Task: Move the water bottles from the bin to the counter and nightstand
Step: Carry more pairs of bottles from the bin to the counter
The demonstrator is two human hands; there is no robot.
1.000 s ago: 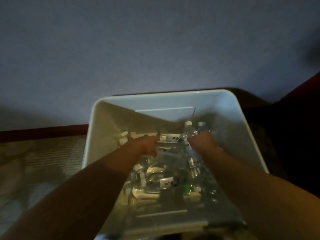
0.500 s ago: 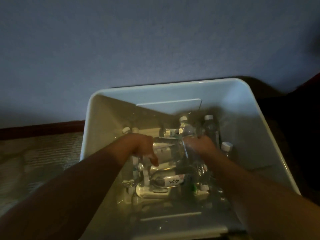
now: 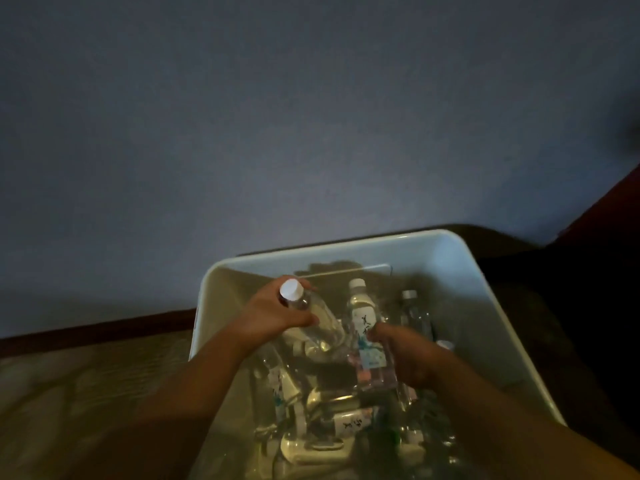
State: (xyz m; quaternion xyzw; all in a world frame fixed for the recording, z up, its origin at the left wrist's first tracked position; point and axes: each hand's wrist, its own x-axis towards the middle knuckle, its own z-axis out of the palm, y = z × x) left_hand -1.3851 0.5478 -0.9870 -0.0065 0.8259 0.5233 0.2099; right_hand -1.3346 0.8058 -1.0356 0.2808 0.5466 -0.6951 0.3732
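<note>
Each hand's grip is wrapped around one water bottle, the left hand (image 3: 277,313) on a tilted bottle (image 3: 313,313) near the bin's (image 3: 498,306) far-left corner, the right hand (image 3: 401,355) on an upright bottle (image 3: 363,327) mid-bin; the lifting-out step seems underway, and next calls for clearing the rim.

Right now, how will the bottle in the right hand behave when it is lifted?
The bottle looks full of clear water, so probably heavy for its size. Its smooth plastic may slip, though the right hand wraps its lower half. Upright, it should come out of the bin cleanly.
</note>
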